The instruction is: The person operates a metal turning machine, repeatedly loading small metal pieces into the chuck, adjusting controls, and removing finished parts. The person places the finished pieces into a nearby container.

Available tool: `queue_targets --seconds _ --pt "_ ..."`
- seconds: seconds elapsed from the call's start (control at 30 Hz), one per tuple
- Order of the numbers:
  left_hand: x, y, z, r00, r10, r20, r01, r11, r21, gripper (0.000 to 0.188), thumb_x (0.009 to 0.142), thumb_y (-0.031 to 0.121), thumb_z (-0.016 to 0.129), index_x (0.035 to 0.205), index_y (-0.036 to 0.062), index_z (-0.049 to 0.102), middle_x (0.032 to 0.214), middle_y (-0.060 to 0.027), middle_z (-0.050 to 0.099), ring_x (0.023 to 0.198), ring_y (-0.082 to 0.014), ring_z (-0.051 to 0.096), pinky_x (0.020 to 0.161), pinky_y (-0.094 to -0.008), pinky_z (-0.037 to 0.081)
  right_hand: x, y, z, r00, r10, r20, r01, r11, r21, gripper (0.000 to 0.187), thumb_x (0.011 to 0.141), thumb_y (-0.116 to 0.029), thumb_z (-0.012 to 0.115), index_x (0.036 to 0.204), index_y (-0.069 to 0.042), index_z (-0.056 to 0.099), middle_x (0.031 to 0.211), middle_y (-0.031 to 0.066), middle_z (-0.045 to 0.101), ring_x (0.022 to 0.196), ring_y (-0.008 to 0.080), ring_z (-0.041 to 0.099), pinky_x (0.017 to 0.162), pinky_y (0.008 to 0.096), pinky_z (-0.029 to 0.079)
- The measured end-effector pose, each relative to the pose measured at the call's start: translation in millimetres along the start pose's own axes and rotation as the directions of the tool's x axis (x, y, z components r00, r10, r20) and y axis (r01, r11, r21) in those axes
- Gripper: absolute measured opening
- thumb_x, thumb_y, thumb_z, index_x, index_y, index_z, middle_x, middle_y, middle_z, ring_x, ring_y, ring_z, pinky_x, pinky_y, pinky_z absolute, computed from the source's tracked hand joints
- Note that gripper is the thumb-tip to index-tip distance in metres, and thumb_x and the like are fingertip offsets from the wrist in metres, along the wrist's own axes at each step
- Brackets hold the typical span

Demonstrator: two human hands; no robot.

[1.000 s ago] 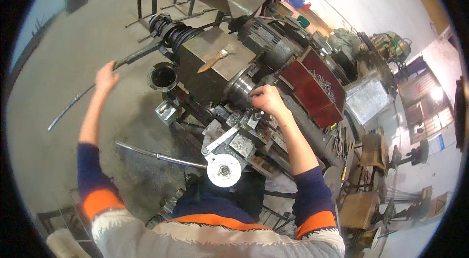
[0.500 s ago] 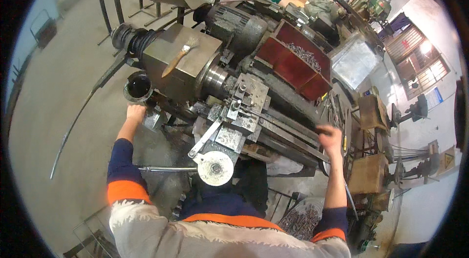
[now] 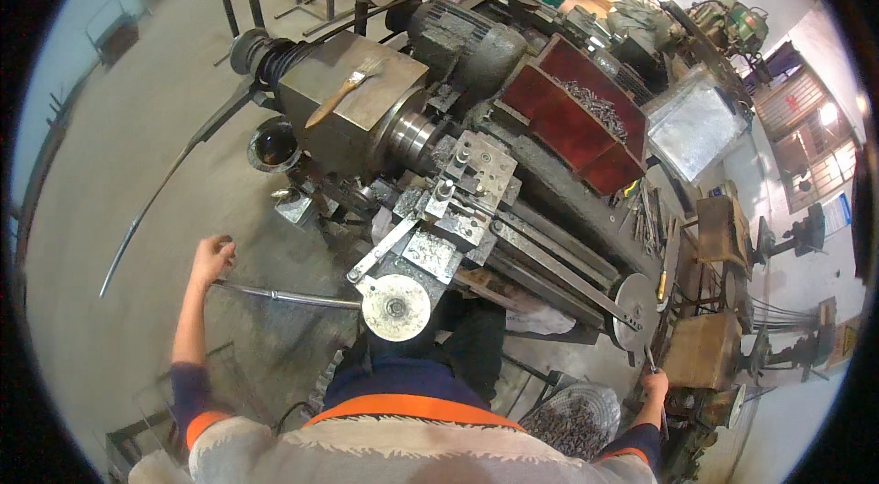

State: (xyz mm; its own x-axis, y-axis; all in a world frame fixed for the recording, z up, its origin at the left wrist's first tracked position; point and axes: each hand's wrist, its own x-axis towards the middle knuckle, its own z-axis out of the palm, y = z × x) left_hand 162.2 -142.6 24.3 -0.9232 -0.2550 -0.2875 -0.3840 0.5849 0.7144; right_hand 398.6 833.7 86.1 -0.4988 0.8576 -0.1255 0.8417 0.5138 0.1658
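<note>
A small lathe stands before me, with a grey headstock (image 3: 352,86) and a spindle (image 3: 412,138). My left hand (image 3: 213,257) hangs in the air at the left, fingers loosely bent, with nothing visible in them. Just below it is the free end of a long metal lever (image 3: 293,298), which runs to a round pale dial (image 3: 396,307). At the far right end of the bed, my right hand (image 3: 654,383) is closed around a metal handle (image 3: 651,359) beside a round plate (image 3: 632,312). The tool block (image 3: 481,168) with a flat bar handle (image 3: 385,248) lies mid-machine.
A wooden-handled brush (image 3: 343,93) rests on the headstock. Behind the bed stands a red bin (image 3: 572,113) of small metal parts. A basket (image 3: 600,402) of similar parts sits low right. A long bent lever (image 3: 174,182) sticks out left; a dark cup (image 3: 274,145) hangs nearby.
My left hand has left the area beneath the dark cup and come nearer me, to the lever's end. My right hand has moved down from the bed's end to the handle by the round plate.
</note>
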Motion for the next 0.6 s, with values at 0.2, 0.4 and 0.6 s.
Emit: queue_targets --seconds 0.2,0.4,0.6 --pt "-32 2 17 0.95 -0.146 -0.277 0.073 0.963 -0.259 0.027 0.085 0.016 0.059 0.101 -0.0066 0.06 0.075 -0.0119 0.065 0.063 -0.0157 0.062 0.056 -0.0259 0.048 -32 2 20 0.996 0.092 -0.017 -0.093 0.996 -0.012 0.029 0.073 -0.023 0.057 0.095 -0.005 0.064 0.098 0.0202 0.064 0.095 0.0354 0.061 0.081 0.0434 0.048" --pt "-18 -8 33 0.828 -0.209 -0.52 0.05 0.952 -0.303 0.028 0.084 0.015 0.057 0.101 -0.0072 0.061 0.076 -0.0113 0.065 0.064 -0.0165 0.062 0.059 -0.0266 0.049 -96 -3 50 0.97 0.122 -0.212 -0.107 0.991 0.082 0.029 0.065 -0.019 0.056 0.089 -0.005 0.065 0.087 0.0196 0.065 0.084 0.0386 0.062 0.074 0.0457 0.048" --pt "-5 15 31 0.815 -0.162 -0.556 0.014 0.965 -0.261 0.029 0.081 0.014 0.055 0.101 -0.0064 0.061 0.076 -0.012 0.065 0.066 -0.0167 0.062 0.06 -0.0274 0.05 -124 -16 48 0.973 0.124 -0.195 -0.057 0.946 0.318 0.028 0.059 -0.019 0.057 0.081 -0.004 0.066 0.082 0.0219 0.064 0.079 0.0394 0.061 0.071 0.0453 0.048"
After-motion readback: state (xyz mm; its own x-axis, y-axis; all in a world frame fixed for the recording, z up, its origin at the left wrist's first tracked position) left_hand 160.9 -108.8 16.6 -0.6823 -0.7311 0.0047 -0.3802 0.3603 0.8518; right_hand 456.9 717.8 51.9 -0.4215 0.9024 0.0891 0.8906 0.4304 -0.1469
